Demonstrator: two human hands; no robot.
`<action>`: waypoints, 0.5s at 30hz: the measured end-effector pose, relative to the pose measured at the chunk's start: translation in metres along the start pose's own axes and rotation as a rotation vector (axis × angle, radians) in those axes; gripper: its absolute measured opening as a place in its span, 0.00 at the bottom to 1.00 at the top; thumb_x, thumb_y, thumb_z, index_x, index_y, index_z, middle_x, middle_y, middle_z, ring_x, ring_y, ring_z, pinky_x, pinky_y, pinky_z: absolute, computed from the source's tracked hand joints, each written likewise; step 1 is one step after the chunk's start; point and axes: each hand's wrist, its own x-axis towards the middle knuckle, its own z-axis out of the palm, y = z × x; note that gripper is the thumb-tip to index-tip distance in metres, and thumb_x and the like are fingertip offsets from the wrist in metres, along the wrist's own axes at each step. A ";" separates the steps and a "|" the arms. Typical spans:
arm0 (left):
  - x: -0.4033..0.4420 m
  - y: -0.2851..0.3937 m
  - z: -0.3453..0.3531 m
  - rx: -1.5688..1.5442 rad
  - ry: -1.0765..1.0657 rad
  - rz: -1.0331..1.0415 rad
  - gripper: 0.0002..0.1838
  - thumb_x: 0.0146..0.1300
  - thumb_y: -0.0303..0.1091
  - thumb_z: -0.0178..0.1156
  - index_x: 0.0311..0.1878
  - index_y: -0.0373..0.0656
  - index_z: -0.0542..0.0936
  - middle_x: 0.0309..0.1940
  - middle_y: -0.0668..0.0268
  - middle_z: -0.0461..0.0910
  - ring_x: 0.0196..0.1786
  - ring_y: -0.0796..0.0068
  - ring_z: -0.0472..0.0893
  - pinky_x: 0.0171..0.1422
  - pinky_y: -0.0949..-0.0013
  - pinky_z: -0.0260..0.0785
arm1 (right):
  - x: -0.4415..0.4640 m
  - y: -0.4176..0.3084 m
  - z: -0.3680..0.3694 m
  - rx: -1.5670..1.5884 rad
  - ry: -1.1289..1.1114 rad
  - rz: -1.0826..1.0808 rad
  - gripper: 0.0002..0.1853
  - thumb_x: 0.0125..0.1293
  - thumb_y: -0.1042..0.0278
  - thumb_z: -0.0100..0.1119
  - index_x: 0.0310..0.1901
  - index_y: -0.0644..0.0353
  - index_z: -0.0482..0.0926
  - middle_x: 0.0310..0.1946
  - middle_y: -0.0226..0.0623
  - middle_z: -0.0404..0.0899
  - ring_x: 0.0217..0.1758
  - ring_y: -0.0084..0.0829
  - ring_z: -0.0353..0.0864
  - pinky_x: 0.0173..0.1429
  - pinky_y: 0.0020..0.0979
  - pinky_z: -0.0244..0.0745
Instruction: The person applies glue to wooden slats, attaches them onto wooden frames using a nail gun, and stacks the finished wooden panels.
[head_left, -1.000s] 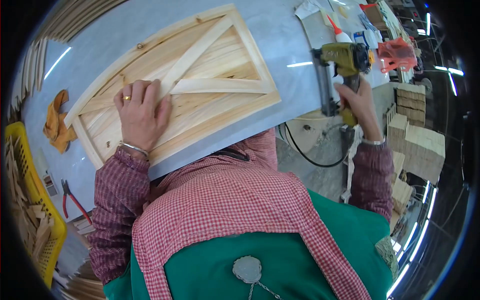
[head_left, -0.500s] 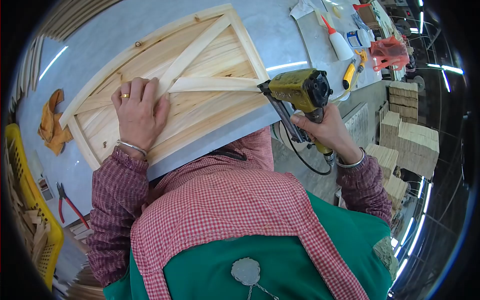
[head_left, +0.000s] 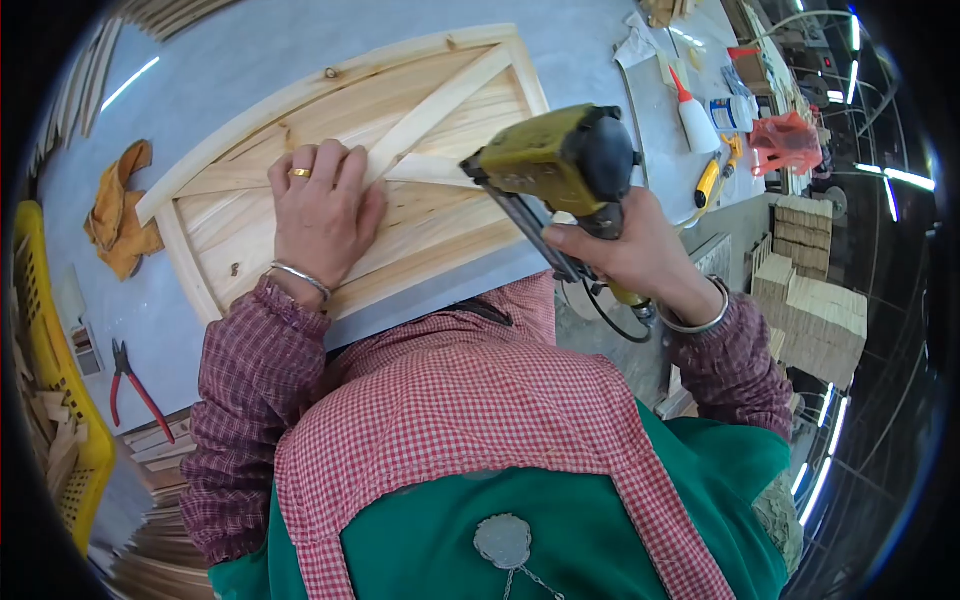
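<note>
A pale wooden panel [head_left: 440, 232] with a frame and diagonal strips lies on the grey table. My left hand [head_left: 322, 215], a gold ring on one finger, rests on the panel with its fingers laid over the wood beside the middle joint of the strips. In my right hand [head_left: 640, 250] is a yellow nail gun [head_left: 535, 155], gripped by the handle. Its nose points left over the short strip [head_left: 430, 170] and hides that strip's right end. Whether the nose touches the wood I cannot tell. A hose fitting shows below the handle.
On the table's right lie a white glue bottle [head_left: 692, 115], a yellow-handled knife [head_left: 708, 183] and a red plastic bag [head_left: 785, 143]. To the left are an orange cloth [head_left: 122, 215], red-handled pliers [head_left: 138, 390] and a yellow crate [head_left: 95, 450] of wood pieces. Stacked boards [head_left: 815, 315] stand right.
The nail gun has moved left and off the short strip's right end, and appears nearer the camera. My left hand stays on the panel. The whole view has shifted slightly.
</note>
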 end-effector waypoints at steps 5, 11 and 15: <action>-0.001 0.001 -0.002 -0.010 -0.021 -0.021 0.18 0.53 0.35 0.61 0.47 0.41 0.76 0.41 0.63 0.71 0.46 0.62 0.70 0.57 0.58 0.57 | 0.029 -0.026 0.012 -0.165 -0.133 -0.002 0.22 0.57 0.62 0.69 0.48 0.68 0.77 0.29 0.33 0.79 0.29 0.19 0.72 0.34 0.25 0.70; 0.003 0.005 0.001 -0.006 -0.006 -0.027 0.16 0.54 0.36 0.60 0.45 0.41 0.73 0.39 0.63 0.69 0.46 0.63 0.69 0.57 0.58 0.58 | 0.034 -0.036 0.010 -0.183 -0.114 -0.045 0.22 0.56 0.61 0.69 0.47 0.68 0.78 0.27 0.34 0.79 0.28 0.20 0.72 0.34 0.28 0.70; 0.002 0.008 0.002 -0.055 -0.017 -0.070 0.17 0.54 0.35 0.59 0.46 0.40 0.71 0.38 0.62 0.69 0.46 0.63 0.69 0.56 0.59 0.59 | 0.040 -0.048 0.014 -0.180 -0.159 0.054 0.21 0.56 0.61 0.70 0.46 0.68 0.79 0.25 0.34 0.79 0.26 0.22 0.71 0.32 0.29 0.70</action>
